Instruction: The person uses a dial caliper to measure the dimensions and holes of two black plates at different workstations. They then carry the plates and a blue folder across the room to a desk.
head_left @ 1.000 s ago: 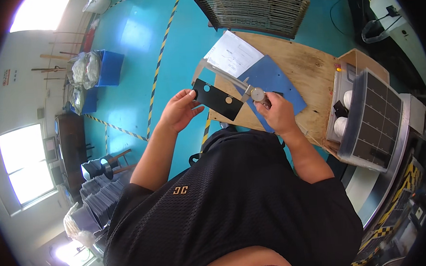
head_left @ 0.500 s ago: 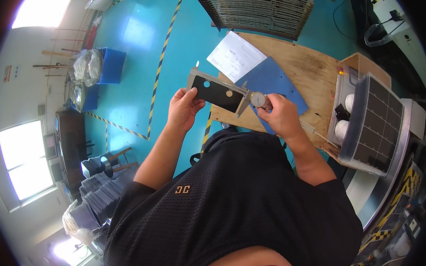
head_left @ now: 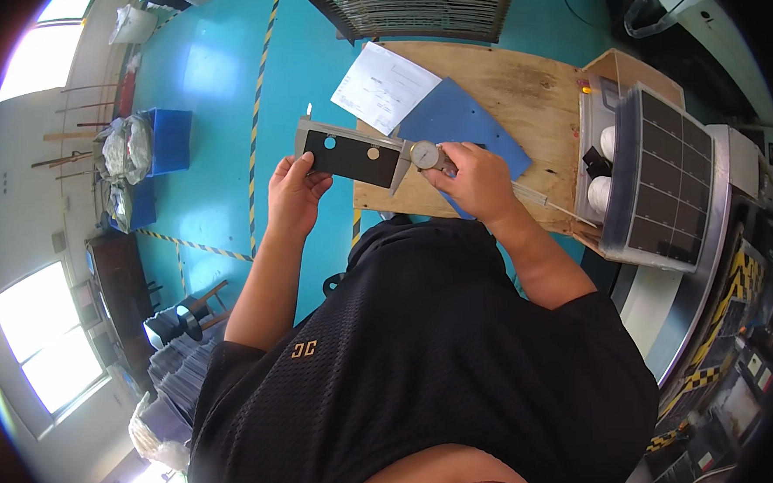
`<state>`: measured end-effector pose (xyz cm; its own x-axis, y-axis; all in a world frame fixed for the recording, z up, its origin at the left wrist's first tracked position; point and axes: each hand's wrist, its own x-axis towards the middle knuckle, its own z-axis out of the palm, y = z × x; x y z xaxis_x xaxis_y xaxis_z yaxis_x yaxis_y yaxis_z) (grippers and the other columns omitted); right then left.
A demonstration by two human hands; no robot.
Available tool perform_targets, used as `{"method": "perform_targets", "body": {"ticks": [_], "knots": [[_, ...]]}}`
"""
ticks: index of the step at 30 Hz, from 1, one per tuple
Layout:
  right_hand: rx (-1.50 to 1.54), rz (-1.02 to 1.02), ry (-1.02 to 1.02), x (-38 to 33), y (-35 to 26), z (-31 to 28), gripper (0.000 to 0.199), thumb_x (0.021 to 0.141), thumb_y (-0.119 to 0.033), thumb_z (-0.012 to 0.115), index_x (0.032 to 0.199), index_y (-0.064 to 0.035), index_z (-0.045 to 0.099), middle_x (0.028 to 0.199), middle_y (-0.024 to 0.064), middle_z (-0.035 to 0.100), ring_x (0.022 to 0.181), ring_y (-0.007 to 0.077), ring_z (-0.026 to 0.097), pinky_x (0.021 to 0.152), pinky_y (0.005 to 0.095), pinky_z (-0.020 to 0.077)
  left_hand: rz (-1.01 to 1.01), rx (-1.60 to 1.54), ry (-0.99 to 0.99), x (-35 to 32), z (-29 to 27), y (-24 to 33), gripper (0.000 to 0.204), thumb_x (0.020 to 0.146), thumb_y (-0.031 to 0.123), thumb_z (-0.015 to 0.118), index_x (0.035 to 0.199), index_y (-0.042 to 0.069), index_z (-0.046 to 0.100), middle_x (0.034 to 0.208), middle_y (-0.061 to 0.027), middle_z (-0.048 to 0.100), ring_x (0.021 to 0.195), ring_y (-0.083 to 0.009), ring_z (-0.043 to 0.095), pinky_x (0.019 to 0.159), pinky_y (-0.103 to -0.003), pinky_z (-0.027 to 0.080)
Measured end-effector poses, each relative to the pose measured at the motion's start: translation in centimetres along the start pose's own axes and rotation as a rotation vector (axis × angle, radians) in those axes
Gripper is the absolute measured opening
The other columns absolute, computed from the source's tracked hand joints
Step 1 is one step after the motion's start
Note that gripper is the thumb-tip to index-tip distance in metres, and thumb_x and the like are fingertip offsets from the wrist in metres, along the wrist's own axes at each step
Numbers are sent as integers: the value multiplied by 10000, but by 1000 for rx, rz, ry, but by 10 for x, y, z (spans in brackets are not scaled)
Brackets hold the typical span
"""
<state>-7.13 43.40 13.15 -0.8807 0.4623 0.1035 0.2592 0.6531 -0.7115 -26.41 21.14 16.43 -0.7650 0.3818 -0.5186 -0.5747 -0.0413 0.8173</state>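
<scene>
A black rectangular plate with two round holes lies lengthwise between the jaws of a dial caliper. My left hand pinches the plate's left end beside the caliper's fixed jaw, thumb on top. Around the sliding part next to the round dial, the fingers of my right hand are closed. The caliper's bar runs along the plate's far edge. Both are held in the air in front of me, above the near left part of the wooden table. Whether the sliding jaw touches the plate's right end, I cannot tell.
On the wooden table lie a blue sheet and a white printed paper. A stack of dark gridded panels stands at the right. Beyond the table is a wire rack; blue bins stand at the left.
The view has shifted, so hands, plate and table appear further left and slightly higher. Both hands keep their hold on the plate and caliper.
</scene>
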Motion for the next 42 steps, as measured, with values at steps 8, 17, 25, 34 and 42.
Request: {"method": "perform_targets", "body": {"ticks": [8,17,25,34,42], "knots": [[-3,7,-23,-3,3,-1,385,775,-361,738,1008,-60,684,790,93,648,728,291,639,646,388,512,-35,167,13,2,-5,-3,161,910,182,681,908,104,540,750,-16,613,644,-126,617,593,-255,512],[0,10,-45,-4,2,-2,387,769,-363,736,999,-55,686,798,98,654,730,294,640,643,385,512,-35,174,2,-1,-5,-4,173,902,191,694,903,108,542,735,-10,603,638,-119,606,596,-249,502],[-6,21,-39,-6,3,-2,376,768,-378,732,992,-79,687,799,95,660,731,294,642,633,389,508,-48,176,5,-3,-5,-4,168,904,184,689,928,99,546,743,-14,602,646,-123,606,600,-254,502],[-18,41,-47,-8,3,3,383,771,-386,730,998,-81,686,804,89,663,734,291,648,630,387,511,-82,121,-35,-8,-3,-16,168,903,171,686,980,88,562,768,-29,610,674,-139,619,605,-269,510],[26,59,-35,-9,1,6,393,775,-389,729,1001,-70,686,815,92,665,734,292,649,632,385,511,-195,-11,-194,-24,19,-34,174,920,103,631,1079,57,577,1012,-104,680,862,-215,678,711,-318,552]]}}
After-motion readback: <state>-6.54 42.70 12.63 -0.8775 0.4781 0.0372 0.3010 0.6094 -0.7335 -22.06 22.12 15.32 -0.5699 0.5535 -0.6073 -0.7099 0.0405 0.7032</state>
